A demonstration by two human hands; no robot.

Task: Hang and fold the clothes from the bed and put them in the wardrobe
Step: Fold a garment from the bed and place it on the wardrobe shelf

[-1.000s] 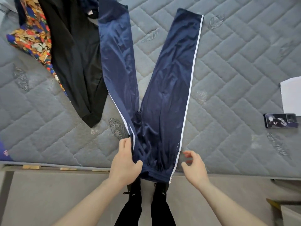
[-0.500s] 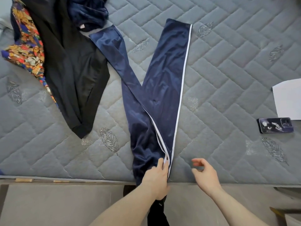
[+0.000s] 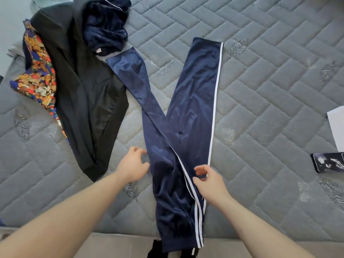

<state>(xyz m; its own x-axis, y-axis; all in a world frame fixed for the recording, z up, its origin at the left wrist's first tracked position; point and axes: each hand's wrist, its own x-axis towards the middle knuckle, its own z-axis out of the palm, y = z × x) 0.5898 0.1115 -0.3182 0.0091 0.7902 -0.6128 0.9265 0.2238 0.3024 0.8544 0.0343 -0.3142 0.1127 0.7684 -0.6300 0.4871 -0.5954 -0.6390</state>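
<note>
Trousers: we see the navy track trousers [image 3: 188, 138] lying flat on the grey quilted mattress [image 3: 270, 90], folded lengthwise at the waist end so that the white side stripes run side by side near the bed's front edge; the two legs part into a V toward the far side.
Waist end: it hangs a little over the mattress edge nearest us.
Left leg of the V: its cuff lies just beside the black garment [image 3: 83, 101] and the crumpled dark blue fleece [image 3: 106, 32].
Left hand: our left hand [image 3: 133, 167] sits at the left edge of the trousers, fingers loosely curled; we think the fingertips touch the cloth, but the view does not make clear that they hold it.
Right hand: our right hand [image 3: 209, 180] is over the white stripes, thumb and fingers bent toward each other with a gap between them, pinching nothing that we can see.
Other clothes: a bright patterned fabric [image 3: 40, 81] shows from under the black garment at the left.
Right side: a dark phone [image 3: 328, 162] lies on the mattress, and a white sheet [image 3: 337, 127] lies just beyond it at the picture's edge.
Below the bed: dark shoes [image 3: 158, 251] show under the trouser waist.
</note>
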